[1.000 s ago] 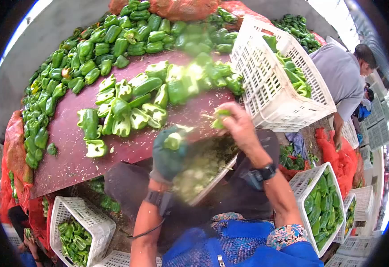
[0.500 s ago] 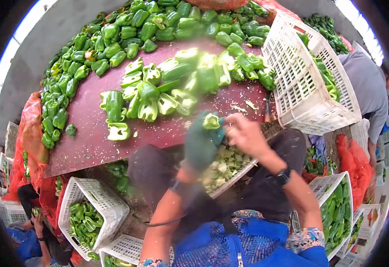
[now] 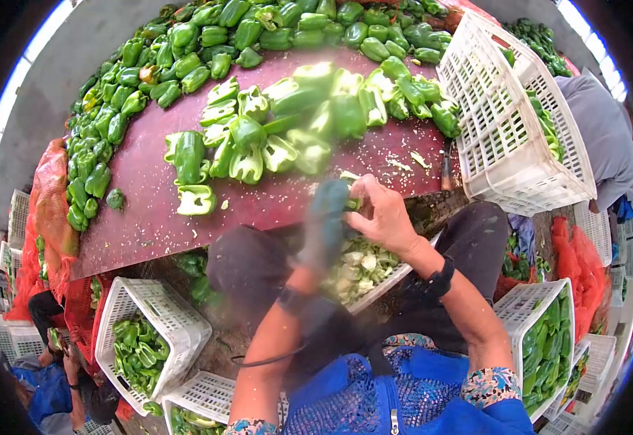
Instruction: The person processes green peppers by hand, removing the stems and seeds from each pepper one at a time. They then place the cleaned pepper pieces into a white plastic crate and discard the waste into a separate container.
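My left hand (image 3: 325,223), in a dark green glove and blurred, is closed around a piece of green pepper (image 3: 350,178) whose pale edge shows at the fingertips. My bare right hand (image 3: 381,214) touches that piece, its thumb and fingers pinched together; anything between them is too small to make out. Below both hands, pale pepper cores and scraps (image 3: 363,270) fill a white tray between my knees. Beyond them, cut peppers (image 3: 247,138) lie in a cluster on the dark red board (image 3: 142,217), some with the cut side up.
Whole green peppers (image 3: 186,40) are piled along the board's far and left edges. A white crate (image 3: 505,123) leans at the right, with a knife (image 3: 446,170) beside it. Pepper crates (image 3: 150,304) (image 3: 541,319) flank my legs. A person in grey (image 3: 595,130) and another in blue (image 3: 52,391) are nearby.
My left hand has turned, so the pepper piece shows less. My right hand has moved slightly up and left against it. The view has shifted a little.
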### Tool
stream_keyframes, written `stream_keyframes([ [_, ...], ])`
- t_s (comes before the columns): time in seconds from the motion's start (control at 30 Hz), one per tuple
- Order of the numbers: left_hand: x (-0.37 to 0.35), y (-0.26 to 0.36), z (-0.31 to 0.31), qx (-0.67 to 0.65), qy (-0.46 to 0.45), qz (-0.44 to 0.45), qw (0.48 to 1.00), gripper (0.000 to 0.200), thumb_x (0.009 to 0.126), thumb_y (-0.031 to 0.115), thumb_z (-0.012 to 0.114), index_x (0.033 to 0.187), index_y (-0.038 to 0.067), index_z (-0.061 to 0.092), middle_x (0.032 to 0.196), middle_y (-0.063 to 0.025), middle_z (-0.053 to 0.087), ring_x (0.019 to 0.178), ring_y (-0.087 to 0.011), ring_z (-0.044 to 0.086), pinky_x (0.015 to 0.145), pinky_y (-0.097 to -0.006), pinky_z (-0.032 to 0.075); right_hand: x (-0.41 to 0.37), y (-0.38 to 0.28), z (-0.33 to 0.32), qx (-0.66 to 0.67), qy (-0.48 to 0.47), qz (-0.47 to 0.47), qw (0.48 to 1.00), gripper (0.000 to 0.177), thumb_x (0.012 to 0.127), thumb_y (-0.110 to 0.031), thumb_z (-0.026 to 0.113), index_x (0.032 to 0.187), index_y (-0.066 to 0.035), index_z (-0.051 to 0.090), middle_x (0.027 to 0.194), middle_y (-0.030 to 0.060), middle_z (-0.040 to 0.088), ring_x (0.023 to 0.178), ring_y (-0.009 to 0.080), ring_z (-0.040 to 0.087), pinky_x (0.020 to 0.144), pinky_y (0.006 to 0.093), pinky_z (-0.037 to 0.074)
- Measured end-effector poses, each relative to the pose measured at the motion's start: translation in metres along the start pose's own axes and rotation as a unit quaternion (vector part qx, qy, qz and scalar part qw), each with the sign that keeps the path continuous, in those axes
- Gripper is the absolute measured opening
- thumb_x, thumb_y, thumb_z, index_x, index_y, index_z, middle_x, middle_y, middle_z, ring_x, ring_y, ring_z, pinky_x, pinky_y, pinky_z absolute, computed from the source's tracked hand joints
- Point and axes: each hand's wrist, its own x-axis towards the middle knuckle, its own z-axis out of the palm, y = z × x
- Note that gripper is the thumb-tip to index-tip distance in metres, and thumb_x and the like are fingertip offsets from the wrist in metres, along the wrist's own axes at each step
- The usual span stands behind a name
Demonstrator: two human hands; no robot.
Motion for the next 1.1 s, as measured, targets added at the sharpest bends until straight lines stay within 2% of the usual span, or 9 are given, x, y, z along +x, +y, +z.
stream_keyframes([
  [0.07, -0.001, -0.021, -0.002, 0.186, -0.003, 0.084, 0.979, 0.023, 0.097, 0.013, 0.047, 0.115, 0.002, 0.056, 0.108, -0.0143, 0.058, 0.096, -0.0285, 0.058, 0.083, -0.0386, 0.048, -0.006, 0.002, 0.01, 0.0, 0.01, 0.033, 0.999, 0.032, 0.077, -0.006, 0.068, 0.104, -0.002, 0.054, 0.071, 0.0091, 0.059, 0.058, 0.0156, 0.059, 0.056, 0.0302, 0.047],
  [0.3, 0.0, -0.059, -0.002, 0.022, 0.007, 0.018, 1.0, 0.029, 0.102, 0.035, 0.051, 0.115, 0.009, 0.058, 0.103, -0.0005, 0.062, 0.087, -0.0087, 0.06, 0.072, -0.0239, 0.052, -0.007, -0.007, -0.006, 0.091, -0.055, 0.141, 0.984, 0.029, 0.079, -0.005, 0.066, 0.106, -0.003, 0.056, 0.072, 0.0047, 0.06, 0.055, 0.008, 0.055, 0.051, 0.026, 0.045],
  [0.47, -0.011, -0.004, 0.002, -0.238, -0.036, -0.243, 0.94, 0.031, 0.096, 0.024, 0.053, 0.116, -0.001, 0.057, 0.107, -0.0172, 0.06, 0.095, -0.0321, 0.06, 0.086, -0.0418, 0.05, -0.022, 0.01, -0.007, 0.267, -0.066, 0.219, 0.936, 0.026, 0.081, -0.001, 0.062, 0.106, -0.006, 0.055, 0.077, -0.0019, 0.058, 0.055, 0.0056, 0.055, 0.048, 0.022, 0.048],
  [0.57, -0.014, -0.007, 0.001, -0.225, -0.066, -0.274, 0.933, 0.03, 0.089, 0.017, 0.064, 0.114, 0.001, 0.057, 0.1, -0.0143, 0.061, 0.088, -0.027, 0.062, 0.078, -0.039, 0.052, -0.03, 0.001, -0.018, 0.325, -0.072, 0.242, 0.911, 0.024, 0.082, -0.003, 0.06, 0.105, -0.006, 0.057, 0.083, -0.0014, 0.058, 0.056, 0.0059, 0.054, 0.049, 0.0217, 0.051],
  [0.7, -0.02, -0.058, -0.012, 0.101, -0.098, 0.003, 0.99, 0.039, 0.102, 0.043, 0.047, 0.105, 0.009, 0.066, 0.083, -0.0018, 0.066, 0.07, -0.0094, 0.062, 0.063, -0.0241, 0.055, -0.04, 0.002, -0.023, 0.419, -0.071, 0.261, 0.867, 0.022, 0.084, -0.006, 0.061, 0.105, -0.007, 0.06, 0.086, -0.0011, 0.058, 0.065, 0.0064, 0.058, 0.052, 0.0232, 0.054],
  [0.77, -0.018, -0.052, -0.004, 0.013, -0.1, -0.035, 0.994, 0.039, 0.102, 0.043, 0.048, 0.106, 0.009, 0.067, 0.083, -0.0016, 0.066, 0.07, -0.0091, 0.061, 0.065, -0.024, 0.054, -0.045, 0.009, -0.039, 0.476, -0.069, 0.283, 0.829, 0.022, 0.084, -0.005, 0.061, 0.106, -0.006, 0.06, 0.087, -0.0007, 0.059, 0.068, 0.0066, 0.058, 0.054, 0.0236, 0.055],
  [0.93, -0.02, -0.016, -0.012, 0.036, -0.114, -0.133, 0.984, 0.035, 0.1, 0.036, 0.052, 0.118, 0.008, 0.062, 0.101, -0.0028, 0.065, 0.09, -0.0123, 0.062, 0.075, -0.0256, 0.054, -0.018, -0.025, -0.132, 0.346, 0.113, 0.183, 0.913, 0.026, 0.079, 0.004, 0.054, 0.102, -0.005, 0.061, 0.082, 0.0096, 0.066, 0.068, 0.0161, 0.065, 0.053, 0.0238, 0.054],
  [1.03, -0.01, -0.053, -0.03, 0.074, -0.018, -0.029, 0.997, 0.034, 0.099, 0.032, 0.054, 0.122, 0.008, 0.06, 0.111, -0.0028, 0.063, 0.101, -0.015, 0.061, 0.079, -0.0276, 0.054, 0.009, -0.004, -0.216, 0.157, 0.266, 0.087, 0.947, 0.024, 0.082, 0.001, 0.054, 0.103, -0.005, 0.064, 0.086, 0.0091, 0.069, 0.058, 0.012, 0.062, 0.047, 0.0253, 0.052],
  [1.1, -0.015, -0.006, -0.032, -0.091, 0.002, -0.122, 0.988, 0.035, 0.099, 0.031, 0.055, 0.123, 0.008, 0.059, 0.111, -0.004, 0.064, 0.094, -0.0159, 0.063, 0.077, -0.0302, 0.054, 0.025, 0.012, -0.276, 0.035, 0.321, 0.059, 0.945, 0.024, 0.085, 0.0, 0.058, 0.109, -0.004, 0.063, 0.085, 0.0065, 0.067, 0.062, 0.0084, 0.06, 0.055, 0.0246, 0.054],
])
